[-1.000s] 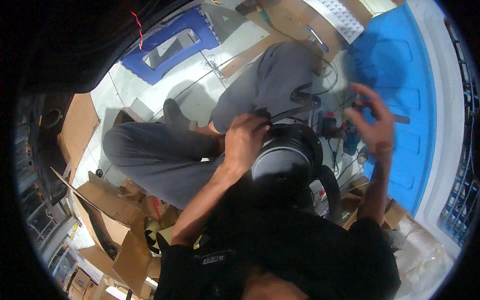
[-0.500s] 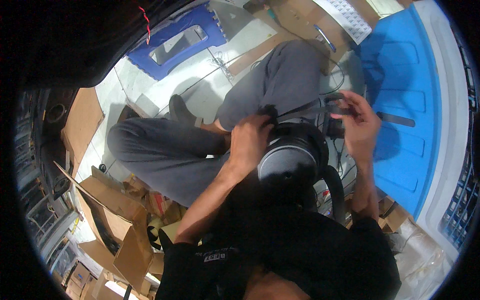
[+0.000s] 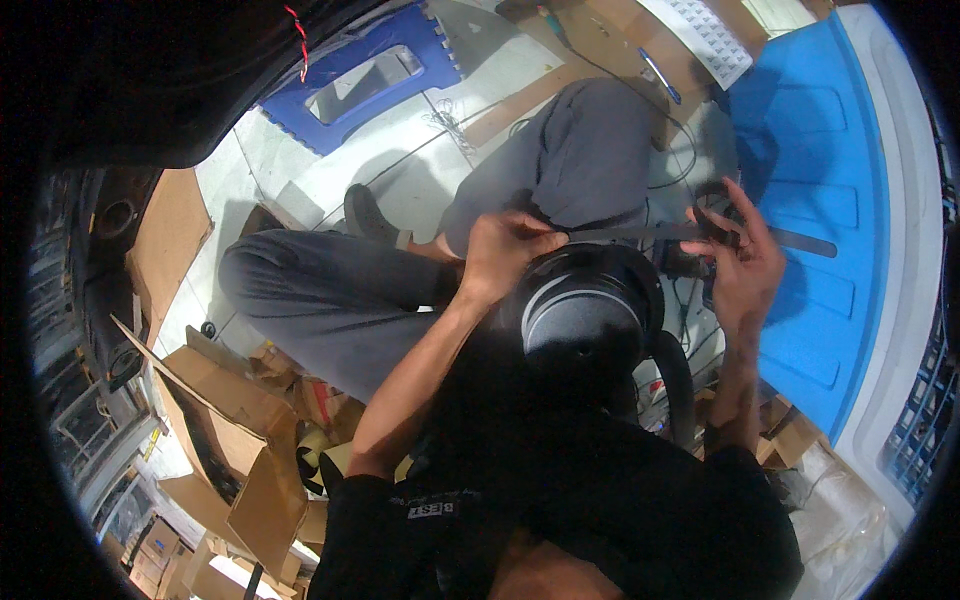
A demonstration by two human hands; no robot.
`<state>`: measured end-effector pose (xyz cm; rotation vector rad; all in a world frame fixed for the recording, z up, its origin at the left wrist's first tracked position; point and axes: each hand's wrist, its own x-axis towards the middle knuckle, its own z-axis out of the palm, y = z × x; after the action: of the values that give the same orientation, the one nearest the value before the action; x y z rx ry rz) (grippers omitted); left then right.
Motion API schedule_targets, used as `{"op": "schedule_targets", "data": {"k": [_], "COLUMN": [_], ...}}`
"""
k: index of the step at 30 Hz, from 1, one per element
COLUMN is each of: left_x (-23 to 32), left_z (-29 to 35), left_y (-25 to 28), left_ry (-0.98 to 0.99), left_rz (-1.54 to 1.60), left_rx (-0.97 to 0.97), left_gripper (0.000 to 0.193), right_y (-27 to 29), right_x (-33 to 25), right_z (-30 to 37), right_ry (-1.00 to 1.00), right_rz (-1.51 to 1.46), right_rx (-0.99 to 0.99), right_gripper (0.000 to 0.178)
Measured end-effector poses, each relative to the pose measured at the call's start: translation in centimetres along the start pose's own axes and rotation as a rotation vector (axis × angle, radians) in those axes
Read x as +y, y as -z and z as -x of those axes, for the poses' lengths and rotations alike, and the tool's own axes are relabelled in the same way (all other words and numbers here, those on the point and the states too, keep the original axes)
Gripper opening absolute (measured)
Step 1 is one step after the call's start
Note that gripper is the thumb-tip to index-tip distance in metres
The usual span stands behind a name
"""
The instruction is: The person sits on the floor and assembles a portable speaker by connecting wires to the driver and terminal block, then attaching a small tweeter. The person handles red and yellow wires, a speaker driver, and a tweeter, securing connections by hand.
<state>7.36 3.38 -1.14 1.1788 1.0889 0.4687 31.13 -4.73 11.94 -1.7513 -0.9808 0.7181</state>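
A dark strip of tape (image 3: 625, 234) is stretched across between my hands, just beyond a round black device (image 3: 590, 320) with a domed grey face in my lap. My left hand (image 3: 505, 250) is closed, pinching the strip's end between thumb and fingers. A dark tape roll (image 3: 715, 205) sits in my right hand (image 3: 742, 255), its fingers curved around it. The strip runs from the roll to my left fingertips. Behind my right hand, a thick black curved tube or handle (image 3: 672, 385) comes down beside the device.
My crossed legs in grey trousers (image 3: 320, 285) lie ahead. At the right stands a large blue panel (image 3: 815, 330) with a white rim. A blue folding stool (image 3: 420, 60), loose wire (image 3: 445, 125) and a pen (image 3: 660, 77) lie farther off. Open cardboard boxes (image 3: 265, 500) crowd the left.
My right hand has moved slightly right with the tape roll. The fingers of my left hand now pinch the strip more plainly, and the dark bunched bit beside them no longer shows.
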Motion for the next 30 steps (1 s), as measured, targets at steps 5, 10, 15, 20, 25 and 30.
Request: {"op": "schedule_targets", "data": {"k": [5,10,15,20,25,30], "left_x": [0.9,0.7,0.4,0.6,0.8,1.8], "left_z": [-0.1,-0.2,-0.7,-1.2,-1.1,-0.9], "left_y": [-1.1,-2.0,-2.2,-1.9,-1.5,-2.1], "left_ry": [0.034,-0.119,-0.122,-0.038,0.006,-0.056], "left_rz": [-0.148,-0.332,-0.290,-0.352,-0.294,-0.451], "left_rx": [0.157,0.341,0.258,0.198,0.168,0.263], "left_gripper": [0.038,0.069,0.095,0.110,0.112,0.122], "right_y": [0.8,0.8,1.2,1.0,1.1,1.2], "right_x": [1.2,2.9,4.3,5.6,6.9,7.7], "right_z": [1.8,3.2,4.3,5.4,5.9,6.0], "right_ry": [-0.131,-0.178,-0.200,-0.182,-0.203,-0.189], "right_rz": [0.000,-0.117,-0.109,-0.149,-0.215,-0.243], "right_rx": [0.051,0.121,0.143,0.191,0.191,0.191], "right_gripper": [0.055,0.048,0.047,0.047,0.047,0.046]}}
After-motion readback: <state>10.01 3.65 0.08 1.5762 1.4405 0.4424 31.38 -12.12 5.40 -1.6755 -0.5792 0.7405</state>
